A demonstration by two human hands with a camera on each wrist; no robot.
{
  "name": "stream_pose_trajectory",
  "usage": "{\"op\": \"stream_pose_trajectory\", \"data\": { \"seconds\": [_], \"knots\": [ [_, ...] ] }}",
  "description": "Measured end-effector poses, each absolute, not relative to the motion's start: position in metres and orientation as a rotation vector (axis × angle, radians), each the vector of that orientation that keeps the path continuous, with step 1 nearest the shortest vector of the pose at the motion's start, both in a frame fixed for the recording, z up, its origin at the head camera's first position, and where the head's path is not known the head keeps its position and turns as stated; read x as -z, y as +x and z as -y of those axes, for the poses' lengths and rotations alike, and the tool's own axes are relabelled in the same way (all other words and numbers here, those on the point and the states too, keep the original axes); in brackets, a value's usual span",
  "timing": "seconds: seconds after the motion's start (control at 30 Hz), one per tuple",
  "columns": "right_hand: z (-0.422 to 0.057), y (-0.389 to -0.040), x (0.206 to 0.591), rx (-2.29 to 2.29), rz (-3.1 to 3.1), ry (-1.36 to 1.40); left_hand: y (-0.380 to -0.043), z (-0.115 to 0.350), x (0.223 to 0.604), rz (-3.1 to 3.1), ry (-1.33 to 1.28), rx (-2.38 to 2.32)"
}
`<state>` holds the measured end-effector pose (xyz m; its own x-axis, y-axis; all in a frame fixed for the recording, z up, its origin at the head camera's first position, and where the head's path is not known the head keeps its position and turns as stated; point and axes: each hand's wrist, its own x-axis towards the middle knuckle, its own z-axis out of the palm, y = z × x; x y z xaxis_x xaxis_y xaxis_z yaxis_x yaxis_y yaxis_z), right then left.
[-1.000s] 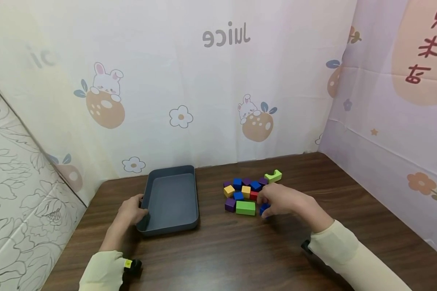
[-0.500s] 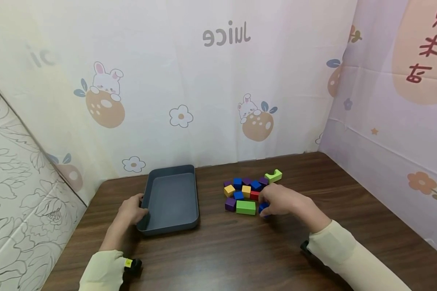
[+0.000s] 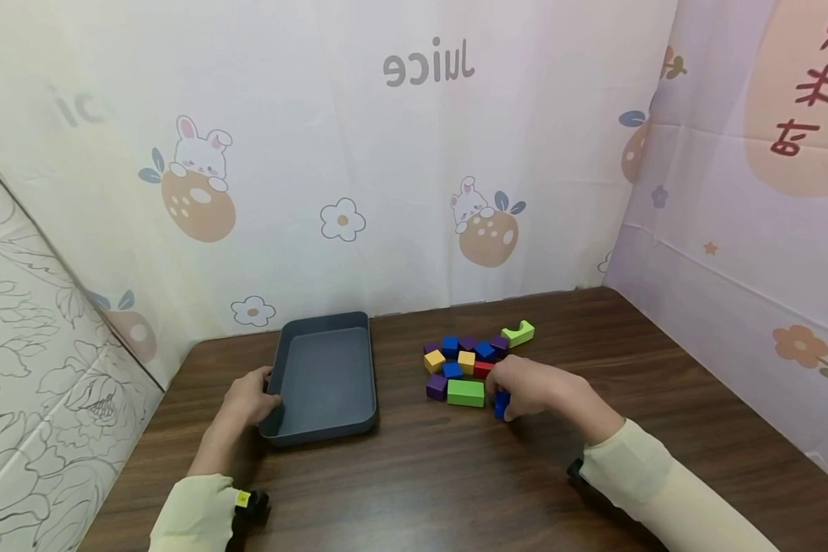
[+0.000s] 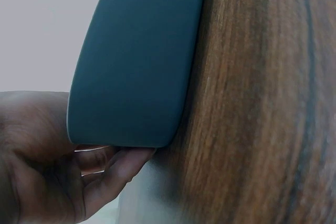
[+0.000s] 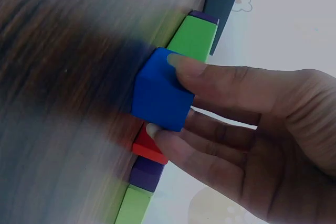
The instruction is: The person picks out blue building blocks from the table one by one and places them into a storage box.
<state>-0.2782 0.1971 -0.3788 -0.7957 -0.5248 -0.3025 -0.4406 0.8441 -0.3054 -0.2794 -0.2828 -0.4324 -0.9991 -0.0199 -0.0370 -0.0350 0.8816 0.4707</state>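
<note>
My left hand (image 3: 248,397) holds the left wall of a dark grey rectangular tray (image 3: 374,418), thumb over the rim and fingers outside. In the left wrist view the fingers lie against the side of the tray (image 4: 136,66). On the right, my right hand (image 3: 534,386) pinches a blue cube (image 5: 163,90) between thumb and fingers, close over the table. Beside it lies a green rectangular block (image 3: 465,393). A red block (image 3: 483,369) sits just behind the right fingers, partly covered by them.
Several blue, purple and yellow blocks, among them a yellow cube (image 3: 434,362) and a purple cube (image 3: 437,387), lie clustered right of the tray. A light green arched block (image 3: 518,334) lies behind them. Patterned curtains (image 3: 386,153) border the wooden table (image 3: 386,491).
The blue cube and my right fingers have shifted slightly toward the near edge, and the cube shows more upright between them. My left hand and the tray stay put.
</note>
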Motion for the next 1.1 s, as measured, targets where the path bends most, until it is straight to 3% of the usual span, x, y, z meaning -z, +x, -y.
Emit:
{"op": "stream_pose_trajectory", "data": {
  "seconds": [1.1],
  "knots": [
    [-0.1986, -0.2759, 0.3742, 0.309, -2.669, -0.773, -0.2800, 0.2831, 0.4309, -3.012, -0.040, -0.772]
  ]
}}
